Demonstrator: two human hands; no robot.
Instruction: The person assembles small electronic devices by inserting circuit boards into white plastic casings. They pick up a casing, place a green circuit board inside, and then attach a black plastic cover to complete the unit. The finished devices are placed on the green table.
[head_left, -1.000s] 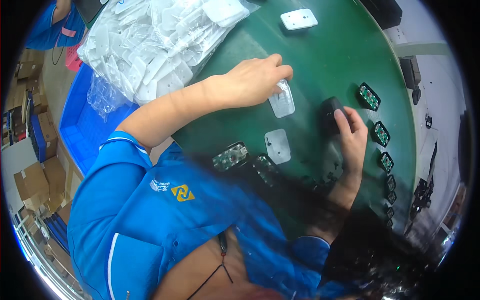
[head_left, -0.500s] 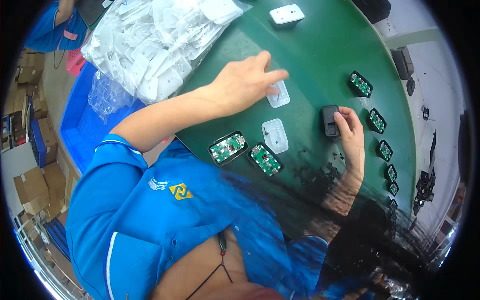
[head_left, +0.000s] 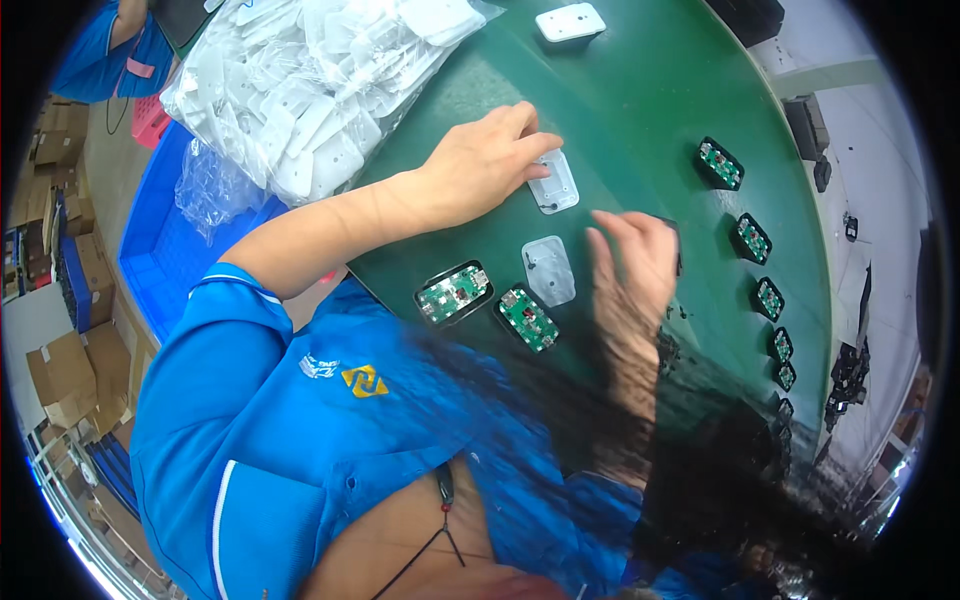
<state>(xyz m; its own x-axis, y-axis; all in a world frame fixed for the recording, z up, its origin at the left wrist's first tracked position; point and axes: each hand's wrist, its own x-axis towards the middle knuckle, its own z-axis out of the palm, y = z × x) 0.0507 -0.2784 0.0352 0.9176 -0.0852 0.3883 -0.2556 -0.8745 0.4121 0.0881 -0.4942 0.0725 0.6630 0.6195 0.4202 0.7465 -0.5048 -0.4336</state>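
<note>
My left hand (head_left: 492, 165) reaches over the green table, thumb and forefinger closed at the upper left edge of a white plastic cover (head_left: 562, 190). A small dark part lies at that cover's lower end. Below it rests a second white cover (head_left: 548, 271), also with a small dark piece on it. My right hand (head_left: 640, 262), slightly blurred, is open over the table, thumb and forefinger apart and nothing between them. A black case (head_left: 677, 243) shows only as a strip behind that hand. Two black housings with green circuit boards (head_left: 455, 294) (head_left: 528, 318) lie near my body.
A clear bag of white covers (head_left: 310, 100) fills the far left, beside a blue bin (head_left: 160, 240). Several black housings with boards (head_left: 752, 239) line the right side. A white-topped case (head_left: 571, 24) stands at the far edge. Dark hair blurs the lower right. Another person's sleeve (head_left: 110, 60) shows top left.
My right hand has let go of the black case and moved left, its fingers opening. My left hand has come down onto the edge of the white cover.
</note>
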